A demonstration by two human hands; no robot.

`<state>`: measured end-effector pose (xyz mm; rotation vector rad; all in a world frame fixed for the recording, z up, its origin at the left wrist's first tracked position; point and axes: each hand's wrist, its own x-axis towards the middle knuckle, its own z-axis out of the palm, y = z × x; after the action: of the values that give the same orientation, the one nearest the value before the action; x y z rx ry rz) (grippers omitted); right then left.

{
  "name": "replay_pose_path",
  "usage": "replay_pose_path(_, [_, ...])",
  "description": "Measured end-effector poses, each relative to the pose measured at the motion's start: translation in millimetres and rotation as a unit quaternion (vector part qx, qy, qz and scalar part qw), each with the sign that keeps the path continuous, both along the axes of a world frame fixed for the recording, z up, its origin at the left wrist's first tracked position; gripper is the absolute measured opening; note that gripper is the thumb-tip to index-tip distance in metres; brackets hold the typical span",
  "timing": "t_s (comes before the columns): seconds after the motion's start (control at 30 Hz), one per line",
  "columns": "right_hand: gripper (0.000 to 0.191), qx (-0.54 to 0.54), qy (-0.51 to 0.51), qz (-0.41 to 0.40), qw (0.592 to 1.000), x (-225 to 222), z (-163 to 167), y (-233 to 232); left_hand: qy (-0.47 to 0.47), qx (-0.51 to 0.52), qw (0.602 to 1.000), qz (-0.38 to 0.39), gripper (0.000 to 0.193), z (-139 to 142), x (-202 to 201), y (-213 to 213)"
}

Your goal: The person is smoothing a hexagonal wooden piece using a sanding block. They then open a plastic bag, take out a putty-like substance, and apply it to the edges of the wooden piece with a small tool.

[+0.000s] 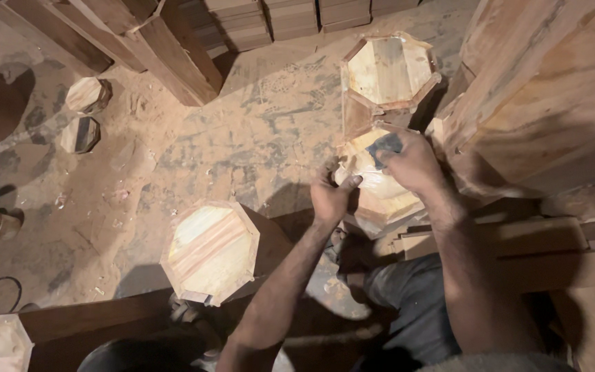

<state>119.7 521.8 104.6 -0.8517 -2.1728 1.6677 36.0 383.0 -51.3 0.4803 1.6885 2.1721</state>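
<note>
The person sits low among stacked timber, working on an octagonal wooden piece point(379, 187) held near the knees, just this side of a second octagonal box point(388, 69) that stands open-faced on the dusty floor point(242, 138). The left hand point(330, 196) grips the near left edge of the piece, fingers curled over its rim and thumb laid on the pale face. The right hand point(413, 164) is closed on a small dark pad point(385, 146), probably sandpaper, though the light is too dim to be sure, and presses it flat on the top face. A third octagonal block point(211, 251) stands apart to the left, and two smaller ones point(85, 114) lie far left by the planks point(153, 48).

The risk, as I judge it, is the piece shifting: it seems braced only by one hand and a leg, so a hard push could tip it against the box behind or scrape knuckles on the sharp corners. Dust is thick here too.
</note>
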Motion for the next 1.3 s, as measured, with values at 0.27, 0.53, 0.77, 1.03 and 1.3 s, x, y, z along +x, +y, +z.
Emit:
replay_pose_path(0.27, [0.031, 0.047, -0.117, -0.004, 0.992, -8, 3, -10, -0.042, 0.002, 0.999, -0.027, 0.053, -2, 5, -3])
replay_pose_path(0.53, [0.045, 0.130, -0.084, -0.003, 0.988, -13, 14, -19, -0.046, 0.013, 0.999, -0.019, 0.048, -2, 11, 0])
replay_pose_path(0.77, [0.065, -0.022, -0.054, 0.012, 0.998, -15, -4, -4, -0.014, 0.108, 0.994, -0.011, 0.069, -15, 24, 6])
replay_pose_path(1.03, [0.062, 0.011, -0.101, -0.001, 0.995, -15, -15, 5, -0.141, 0.127, 0.981, -0.040, 0.064, 5, 21, 3])
replay_pose_path(1.3, [0.027, -0.028, 0.011, -0.159, 0.987, -15, -57, 48, -0.225, -0.036, 0.969, 0.093, 0.049, 60, 59, 12])
